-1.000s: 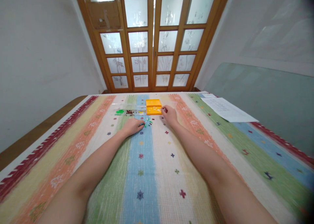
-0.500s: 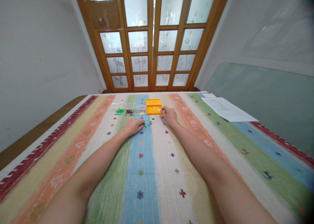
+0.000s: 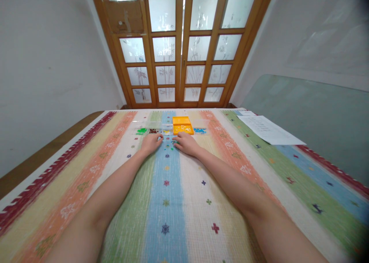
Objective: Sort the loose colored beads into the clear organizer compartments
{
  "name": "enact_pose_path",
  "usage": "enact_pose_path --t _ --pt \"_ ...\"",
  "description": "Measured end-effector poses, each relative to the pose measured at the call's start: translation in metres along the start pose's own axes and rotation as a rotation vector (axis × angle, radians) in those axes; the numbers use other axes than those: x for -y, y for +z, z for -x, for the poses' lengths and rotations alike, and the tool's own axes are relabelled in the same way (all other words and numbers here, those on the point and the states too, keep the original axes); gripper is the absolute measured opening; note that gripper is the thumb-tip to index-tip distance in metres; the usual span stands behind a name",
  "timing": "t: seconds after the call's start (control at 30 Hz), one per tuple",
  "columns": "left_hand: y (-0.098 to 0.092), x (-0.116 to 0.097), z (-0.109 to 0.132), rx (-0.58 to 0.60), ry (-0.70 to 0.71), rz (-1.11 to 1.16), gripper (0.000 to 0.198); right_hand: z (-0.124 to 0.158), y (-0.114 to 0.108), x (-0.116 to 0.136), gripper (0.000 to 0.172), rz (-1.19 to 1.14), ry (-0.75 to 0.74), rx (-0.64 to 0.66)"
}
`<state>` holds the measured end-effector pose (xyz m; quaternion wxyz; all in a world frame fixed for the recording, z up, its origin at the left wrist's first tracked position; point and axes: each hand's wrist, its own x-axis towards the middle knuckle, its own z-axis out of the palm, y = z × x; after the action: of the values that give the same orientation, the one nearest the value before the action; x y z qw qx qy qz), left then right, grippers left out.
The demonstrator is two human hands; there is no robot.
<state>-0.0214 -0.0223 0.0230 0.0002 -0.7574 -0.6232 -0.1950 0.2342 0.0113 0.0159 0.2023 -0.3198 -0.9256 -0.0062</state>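
Both of my arms stretch far out over a striped cloth. My left hand (image 3: 152,142) rests knuckles up, fingers curled, just in front of a clear divided tray (image 3: 150,131) with green, dark red and yellow small pieces. My right hand (image 3: 184,142) lies close beside it, fingers curled over a small pile of green and blue loose pieces (image 3: 170,142) on the blue stripe. What the fingertips pinch is too small to make out. An orange box (image 3: 182,125) with pale pieces stands right behind my right hand, and blue pieces (image 3: 199,130) lie in a clear compartment to its right.
The striped tablecloth (image 3: 173,201) covers the table. A printed paper sheet (image 3: 266,129) lies at the far right. A glass panel (image 3: 314,117) leans by the right wall. Wooden doors with frosted panes (image 3: 180,48) stand behind the table. The table's left edge (image 3: 43,155) shows bare wood.
My right hand has moved left from the orange box down to the loose pile. My left hand has slid slightly forward toward the clear tray. The blue pieces are now uncovered.
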Motion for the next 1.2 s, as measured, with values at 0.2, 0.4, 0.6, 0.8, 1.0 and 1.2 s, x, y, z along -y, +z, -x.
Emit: enact_pose_path --t 0.2,0.4,0.6,0.8,1.0,1.2 --pt "-0.004 0.031 -0.008 -0.131 -0.216 0.055 0.032 -0.002 0.0 0.006 0.026 -0.04 -0.05 0.049" --pt "-0.007 0.059 -0.01 -0.221 -0.407 0.081 0.033 -0.001 -0.002 0.006 0.014 -0.095 -0.089 0.038" --pt "-0.009 0.079 -0.01 -0.28 -0.506 0.126 0.036 0.0 0.003 0.006 0.011 -0.133 -0.111 0.031" --pt "-0.008 0.088 -0.011 -0.313 -0.576 0.152 0.035 0.001 0.004 0.004 0.009 -0.153 -0.074 0.04" --pt "-0.006 0.085 -0.012 -0.274 -0.572 0.142 0.034 0.001 0.003 0.003 0.008 -0.17 -0.069 0.048" --pt "-0.004 0.08 -0.011 -0.246 -0.526 0.111 0.035 0.005 -0.003 -0.001 0.012 -0.212 -0.068 0.051"
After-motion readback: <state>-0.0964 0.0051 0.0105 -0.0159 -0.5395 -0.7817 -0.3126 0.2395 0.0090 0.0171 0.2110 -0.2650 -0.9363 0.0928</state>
